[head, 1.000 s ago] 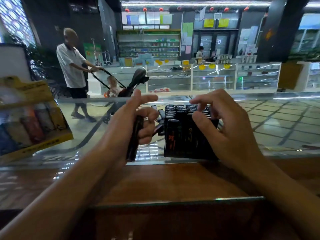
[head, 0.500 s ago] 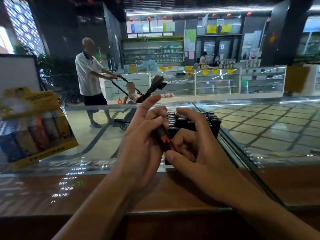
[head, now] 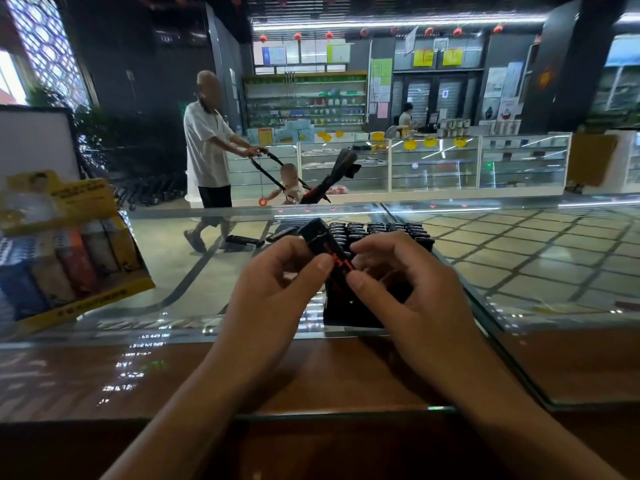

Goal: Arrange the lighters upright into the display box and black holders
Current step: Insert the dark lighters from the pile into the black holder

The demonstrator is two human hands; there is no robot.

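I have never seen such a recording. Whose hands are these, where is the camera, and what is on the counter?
There is no machine here. One camera sits on a person's head and looks forward and down, so you see that person's own two hands. The left hand and right hand together pinch one black lighter, tilted, with red print. Just behind it a black holder stands on the glass counter, already filled with upright black lighters. A few loose lighters lie flat further back. At the left stands a yellow display box with coloured lighters. Beyond the counter is a shop, where a person pushes a stroller.
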